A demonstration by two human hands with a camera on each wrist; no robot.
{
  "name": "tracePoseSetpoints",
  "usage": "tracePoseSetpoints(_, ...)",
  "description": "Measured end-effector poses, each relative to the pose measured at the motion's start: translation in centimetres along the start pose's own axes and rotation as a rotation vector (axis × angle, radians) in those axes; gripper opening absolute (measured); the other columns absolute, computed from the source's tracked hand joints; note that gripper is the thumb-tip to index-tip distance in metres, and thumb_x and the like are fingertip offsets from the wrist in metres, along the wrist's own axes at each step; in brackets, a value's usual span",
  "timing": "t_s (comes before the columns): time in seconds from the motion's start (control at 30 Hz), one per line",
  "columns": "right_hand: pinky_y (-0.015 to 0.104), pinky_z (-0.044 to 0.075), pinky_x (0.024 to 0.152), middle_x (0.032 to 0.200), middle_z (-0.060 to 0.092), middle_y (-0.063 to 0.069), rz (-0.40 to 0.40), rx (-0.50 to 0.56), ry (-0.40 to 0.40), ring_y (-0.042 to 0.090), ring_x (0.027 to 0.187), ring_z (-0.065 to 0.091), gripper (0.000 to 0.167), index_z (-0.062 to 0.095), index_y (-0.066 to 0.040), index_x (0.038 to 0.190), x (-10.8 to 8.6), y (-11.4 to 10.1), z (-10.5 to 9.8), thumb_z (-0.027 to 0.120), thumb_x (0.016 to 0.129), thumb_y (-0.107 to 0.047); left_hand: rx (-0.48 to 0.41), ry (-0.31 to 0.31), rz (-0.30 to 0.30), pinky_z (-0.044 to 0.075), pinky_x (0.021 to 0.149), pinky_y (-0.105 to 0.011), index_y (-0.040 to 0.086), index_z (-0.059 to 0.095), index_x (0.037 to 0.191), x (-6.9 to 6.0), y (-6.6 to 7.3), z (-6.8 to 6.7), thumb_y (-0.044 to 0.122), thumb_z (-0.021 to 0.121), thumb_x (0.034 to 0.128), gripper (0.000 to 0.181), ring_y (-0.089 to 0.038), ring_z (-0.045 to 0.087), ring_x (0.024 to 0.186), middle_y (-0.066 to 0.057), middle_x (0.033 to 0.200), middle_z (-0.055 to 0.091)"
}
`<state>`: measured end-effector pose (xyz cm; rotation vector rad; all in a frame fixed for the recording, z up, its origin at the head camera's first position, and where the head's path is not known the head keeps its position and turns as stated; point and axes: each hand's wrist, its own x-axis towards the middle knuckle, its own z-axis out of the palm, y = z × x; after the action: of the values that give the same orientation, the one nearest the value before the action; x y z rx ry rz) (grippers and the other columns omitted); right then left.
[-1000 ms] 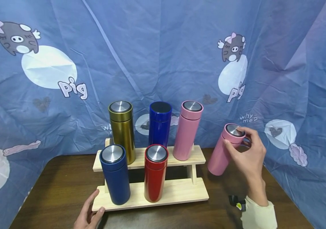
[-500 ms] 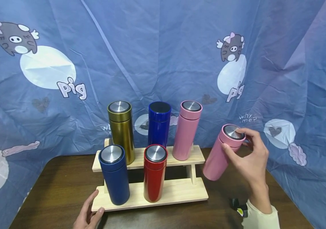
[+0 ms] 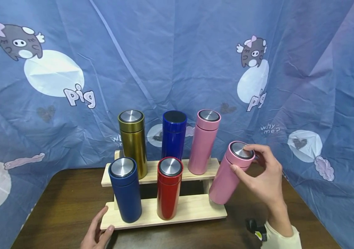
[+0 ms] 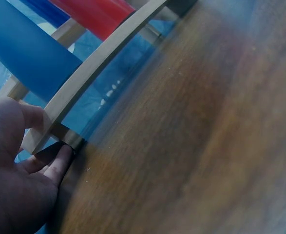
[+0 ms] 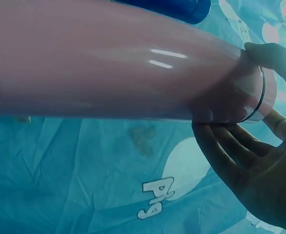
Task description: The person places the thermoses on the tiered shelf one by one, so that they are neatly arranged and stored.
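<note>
My right hand (image 3: 265, 176) grips a pink thermos (image 3: 226, 178) near its silver-topped lid, one finger on the top. The bottle leans, its base over the right end of the lower board of a two-step wooden rack (image 3: 192, 209); whether it touches is unclear. In the right wrist view the pink thermos (image 5: 108, 63) fills the upper left, fingers and thumb around its lid end. My left hand (image 3: 97, 231) holds the rack's left front corner, and the left wrist view shows the hand (image 4: 21, 165) with fingers above and below the board. A dark blue thermos (image 3: 126, 197) and red thermos (image 3: 168, 193) stand on the lower board.
On the upper board stand a gold thermos (image 3: 133, 145), a shiny blue thermos (image 3: 173, 138) and another pink thermos (image 3: 203, 145). A brown wooden table (image 3: 71, 193) lies beneath. A blue printed curtain (image 3: 177, 52) hangs behind. A small black object (image 3: 256, 228) sits by the right sleeve.
My right hand has carried the pink thermos leftward and nearer, from beside the rack to over the lower board's right end. The left hand stays at the rack's corner.
</note>
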<state>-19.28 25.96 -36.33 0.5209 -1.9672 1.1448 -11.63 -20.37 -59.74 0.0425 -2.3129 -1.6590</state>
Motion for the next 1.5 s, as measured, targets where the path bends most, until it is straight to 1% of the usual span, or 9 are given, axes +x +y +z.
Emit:
tracePoseSetpoints(0.03,0.015,0.055,0.09,0.121,0.074,-0.008,0.003,0.005,-0.013,0.001,0.107,0.072,0.065,0.069,0.009,0.123,0.0,-0.1,0.1,0.098,0.065,0.011,0.009,0.0,-0.007,0.053,0.068,-0.023,-0.007,0.039,0.16,-0.1,0.4,0.0,-0.001,0.067,0.1072,0.059,0.0,0.062,0.085,-0.018,0.116,0.073)
tracePoseSetpoints(0.1,0.015,0.056,0.09,0.121,0.075,-0.006,-0.004,0.012,-0.035,0.002,0.107,0.073,0.064,0.069,0.008,0.122,-0.2,-0.3,0.4,0.098,0.065,0.012,0.01,-0.003,-0.008,0.053,0.068,-0.023,-0.005,0.039,0.161,0.0,-0.3,-0.1,0.0,0.067,0.1073,0.061,0.0,0.062,0.085,-0.02,0.117,0.072)
tracePoseSetpoints(0.3,0.018,0.057,0.093,0.122,0.075,0.003,-0.006,0.062,-0.118,0.005,0.111,0.073,0.064,0.07,0.005,0.121,-0.6,-0.6,1.2,0.098,0.065,0.015,-0.035,-0.02,0.018,0.057,0.074,-0.022,0.011,0.043,0.167,0.5,-3.5,-0.1,0.006,0.07,0.1089,0.064,-0.002,0.068,0.091,0.005,0.116,0.073)
tracePoseSetpoints(0.43,0.02,0.059,0.092,0.122,0.075,0.006,0.0,0.093,-0.168,0.005,0.109,0.074,0.063,0.071,0.003,0.119,-0.8,-1.0,1.8,0.1,0.064,0.014,-0.064,-0.019,0.06,0.058,0.075,-0.023,0.018,0.045,0.166,0.6,-4.5,-0.1,0.005,0.071,0.1084,0.065,-0.002,0.07,0.093,0.01,0.117,0.072)
tracePoseSetpoints(0.77,0.024,0.062,0.089,0.125,0.075,0.011,0.021,0.108,-0.286,0.007,0.111,0.075,0.062,0.073,-0.004,0.118,-1.0,-1.2,2.8,0.103,0.065,0.009,-0.064,-0.007,0.064,0.056,0.073,-0.02,0.01,0.044,0.167,0.5,-3.7,-0.1,0.0,0.07,0.1073,0.066,-0.001,0.068,0.09,0.011,0.117,0.072)
tracePoseSetpoints(1.0,0.025,0.063,0.086,0.124,0.076,0.01,0.016,0.084,-0.339,0.01,0.106,0.077,0.058,0.073,-0.009,0.116,-1.2,-0.7,3.1,0.104,0.068,0.003,-0.077,0.003,0.125,0.053,0.069,-0.019,-0.001,0.042,0.163,0.3,-2.3,0.1,-0.01,0.066,0.1039,0.064,0.0,0.064,0.087,-0.001,0.112,0.071)
tracePoseSetpoints(1.3,0.023,0.062,0.086,0.122,0.078,0.009,-0.019,0.055,-0.338,0.011,0.105,0.076,0.055,0.073,-0.009,0.114,-1.2,-0.6,2.8,0.105,0.069,-0.002,-0.091,-0.023,0.103,0.057,0.074,-0.02,0.021,0.046,0.168,0.7,-4.9,0.3,-0.001,0.07,0.1071,0.069,0.0,0.068,0.092,0.02,0.119,0.07)
tracePoseSetpoints(1.43,0.023,0.062,0.087,0.125,0.077,0.009,-0.03,0.056,-0.357,0.012,0.107,0.076,0.056,0.072,-0.009,0.116,-1.1,-0.5,3.0,0.105,0.071,-0.002,-0.071,0.004,0.076,0.057,0.073,-0.02,0.015,0.046,0.167,0.7,-4.8,0.4,0.001,0.071,0.1069,0.067,0.0,0.068,0.093,0.02,0.122,0.067)
tracePoseSetpoints(1.5,0.023,0.062,0.088,0.125,0.076,0.01,-0.039,0.051,-0.361,0.013,0.108,0.076,0.057,0.072,-0.008,0.117,-1.1,-0.5,3.0,0.105,0.071,-0.003,-0.045,0.009,0.07,0.056,0.073,-0.02,0.01,0.045,0.166,0.6,-4.3,0.4,0.001,0.071,0.1068,0.065,0.0,0.066,0.093,0.012,0.123,0.069)
